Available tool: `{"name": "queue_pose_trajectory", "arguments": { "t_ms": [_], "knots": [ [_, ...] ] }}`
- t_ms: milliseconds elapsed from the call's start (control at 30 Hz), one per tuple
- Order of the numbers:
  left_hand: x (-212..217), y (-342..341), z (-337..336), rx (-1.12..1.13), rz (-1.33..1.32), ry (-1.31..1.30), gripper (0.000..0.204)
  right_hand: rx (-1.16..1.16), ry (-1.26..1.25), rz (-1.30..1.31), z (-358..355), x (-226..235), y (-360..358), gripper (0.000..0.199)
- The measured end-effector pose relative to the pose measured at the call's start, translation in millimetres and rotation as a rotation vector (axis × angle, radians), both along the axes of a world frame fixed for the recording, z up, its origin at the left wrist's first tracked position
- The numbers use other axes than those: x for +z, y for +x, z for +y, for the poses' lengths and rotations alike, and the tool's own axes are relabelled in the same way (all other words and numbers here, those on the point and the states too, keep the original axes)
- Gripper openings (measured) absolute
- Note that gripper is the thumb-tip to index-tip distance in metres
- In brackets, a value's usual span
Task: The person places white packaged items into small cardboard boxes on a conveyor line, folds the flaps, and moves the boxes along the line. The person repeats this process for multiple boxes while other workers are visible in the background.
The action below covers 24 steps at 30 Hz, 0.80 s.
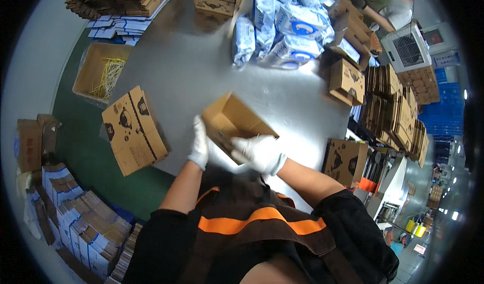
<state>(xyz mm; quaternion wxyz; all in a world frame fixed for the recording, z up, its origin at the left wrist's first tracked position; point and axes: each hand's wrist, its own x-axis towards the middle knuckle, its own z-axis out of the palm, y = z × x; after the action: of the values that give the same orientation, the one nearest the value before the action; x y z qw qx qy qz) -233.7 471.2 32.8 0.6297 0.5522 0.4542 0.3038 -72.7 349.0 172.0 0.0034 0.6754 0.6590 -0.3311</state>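
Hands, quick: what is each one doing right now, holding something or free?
Left hand: gloved, fingers flat against the side of the open cardboard box.
Right hand: gloved, closed on the same box's near edge.

We could not tell how the left hand (199,144) gripped the open carton (237,122), its fingers hidden behind the flap, while the right hand (259,153) covered the near corner, and at one o'clock a co-worker (398,2) stayed blurred and cut off.
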Motion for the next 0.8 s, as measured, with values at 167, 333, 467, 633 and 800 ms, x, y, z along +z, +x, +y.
{"name": "queue_pose_trajectory", "arguments": {
  "t_ms": [167,333,467,633,800],
  "knots": [
    [54,9,54,-0.433,0.338,0.037,0.041,0.392,-0.353,0.076,51,-4,2,0.051],
    [50,20,40,-0.349,0.29,0.042,0.032,-0.629,0.446,-0.29,241,-38,141,0.09],
    [50,22,36,-0.368,0.28,0.093,0.033,-0.798,0.289,-0.536,278,-108,178,0.098],
    [40,21,33,-0.349,0.27,0.076,0.036,-0.385,0.475,-0.308,154,-128,128,0.087],
    [31,32,9,-0.431,0.256,0.1,0.04,-0.212,0.612,-0.231,-14,-97,103,0.069]
  ]
}}
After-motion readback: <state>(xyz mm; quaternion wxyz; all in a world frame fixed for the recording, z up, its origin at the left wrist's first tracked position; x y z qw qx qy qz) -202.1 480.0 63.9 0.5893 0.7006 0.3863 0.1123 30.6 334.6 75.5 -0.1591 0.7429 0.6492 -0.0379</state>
